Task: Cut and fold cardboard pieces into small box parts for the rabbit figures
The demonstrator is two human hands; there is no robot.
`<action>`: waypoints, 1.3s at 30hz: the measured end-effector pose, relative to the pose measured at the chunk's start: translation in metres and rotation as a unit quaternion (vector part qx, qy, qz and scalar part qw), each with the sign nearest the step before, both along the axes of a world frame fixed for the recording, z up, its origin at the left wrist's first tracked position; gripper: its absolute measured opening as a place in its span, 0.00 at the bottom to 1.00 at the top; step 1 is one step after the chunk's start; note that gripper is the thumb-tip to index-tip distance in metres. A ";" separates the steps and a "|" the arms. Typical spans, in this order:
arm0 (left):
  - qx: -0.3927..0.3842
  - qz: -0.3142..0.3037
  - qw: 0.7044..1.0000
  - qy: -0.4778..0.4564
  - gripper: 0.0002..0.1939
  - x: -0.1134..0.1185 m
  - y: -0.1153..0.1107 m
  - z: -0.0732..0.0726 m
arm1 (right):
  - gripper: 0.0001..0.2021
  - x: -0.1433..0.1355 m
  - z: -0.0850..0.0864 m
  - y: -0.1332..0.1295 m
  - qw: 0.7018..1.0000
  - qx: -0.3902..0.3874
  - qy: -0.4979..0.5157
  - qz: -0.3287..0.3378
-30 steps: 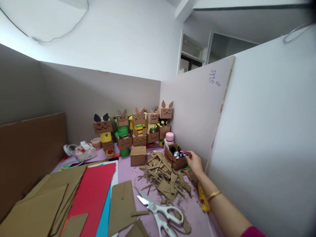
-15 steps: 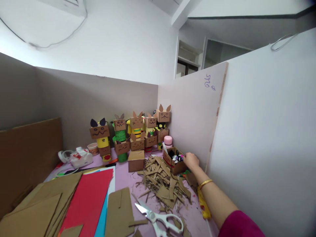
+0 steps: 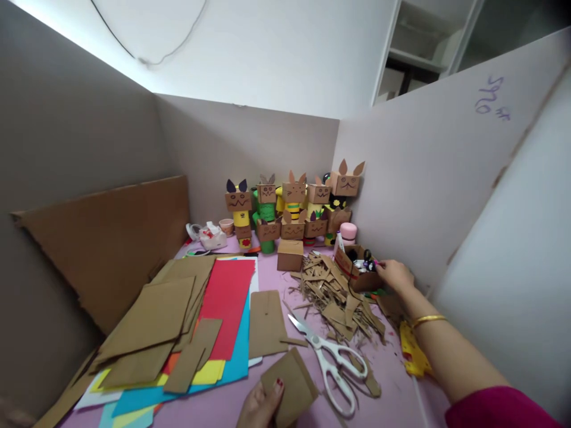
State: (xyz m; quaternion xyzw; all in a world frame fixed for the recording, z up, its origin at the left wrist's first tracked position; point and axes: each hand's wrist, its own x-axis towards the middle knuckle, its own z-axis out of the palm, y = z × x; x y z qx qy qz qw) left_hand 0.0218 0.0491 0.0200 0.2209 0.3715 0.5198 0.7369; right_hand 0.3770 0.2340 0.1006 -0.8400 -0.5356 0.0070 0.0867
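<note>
Newly in view: cardboard piece (image 3: 292,383) toward near edge of table (image 3: 267,276), gripped in L hand (image 3: 259,407), thumb on top; white scissors (image 3: 317,342) just beside. R hand (image 3: 397,277), fingertips bunched, at open box (image 3: 363,282) nr table's far R corner; can't tell if holding anything.

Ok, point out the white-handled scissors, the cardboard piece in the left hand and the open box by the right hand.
White-handled scissors (image 3: 316,342): head view, on the pivot between blades and handles.
Cardboard piece (image 3: 294,379): head view, on its flat face.
Open box (image 3: 366,282): head view, on its near outer wall.
</note>
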 end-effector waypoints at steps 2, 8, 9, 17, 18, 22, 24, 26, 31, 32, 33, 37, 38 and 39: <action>-0.001 0.012 1.000 -0.010 0.26 0.001 0.000 -0.002 | 0.11 0.001 -0.001 0.001 1.000 -0.007 -0.005 0.005; 0.003 0.024 1.000 -0.010 0.25 0.001 -0.002 -0.007 | 0.11 0.001 -0.005 0.001 1.000 -0.003 -0.029 0.002; 0.003 0.024 1.000 -0.012 0.25 0.001 -0.002 -0.007 | 0.11 0.000 -0.006 0.001 0.999 0.001 -0.034 0.001; 0.000 0.039 0.999 -0.016 0.22 0.001 -0.005 -0.005 | 0.12 -0.002 -0.017 -0.002 0.998 0.020 -0.047 0.025; 0.000 0.038 0.999 -0.016 0.22 0.001 -0.005 -0.004 | 0.12 0.000 -0.017 -0.002 0.998 0.020 -0.044 0.026; -0.001 0.037 0.999 -0.021 0.22 0.002 -0.006 -0.001 | 0.11 0.008 -0.015 -0.002 0.998 0.034 -0.037 0.028; -0.002 0.037 0.999 -0.020 0.22 0.003 -0.007 0.001 | 0.10 0.007 -0.014 -0.004 0.998 0.054 -0.035 0.029; 0.000 0.038 0.999 -0.020 0.22 0.003 -0.007 0.002 | 0.10 0.003 -0.011 -0.009 0.995 0.090 -0.033 0.024; 0.015 0.047 0.998 -0.026 0.21 0.001 -0.006 0.001 | 0.15 -0.012 0.010 -0.052 0.960 0.274 -0.026 -0.045; 0.016 0.050 0.998 -0.026 0.21 0.000 -0.006 0.000 | 0.17 -0.015 0.015 -0.067 0.947 0.318 -0.022 -0.050; 0.013 0.051 0.998 -0.027 0.21 0.000 -0.006 0.001 | 0.19 -0.018 0.020 -0.085 0.933 0.357 -0.014 -0.045; 0.000 0.045 0.999 -0.020 0.20 0.000 -0.007 0.006 | 0.15 -0.042 0.030 -0.164 0.926 0.367 0.037 0.080; 0.003 0.046 0.999 -0.018 0.20 0.000 -0.008 0.008 | 0.14 -0.052 0.030 -0.181 0.921 0.340 0.047 0.183; 0.007 0.049 0.999 -0.017 0.19 0.000 -0.009 0.009 | 0.11 -0.063 0.029 -0.195 0.907 0.309 0.057 0.282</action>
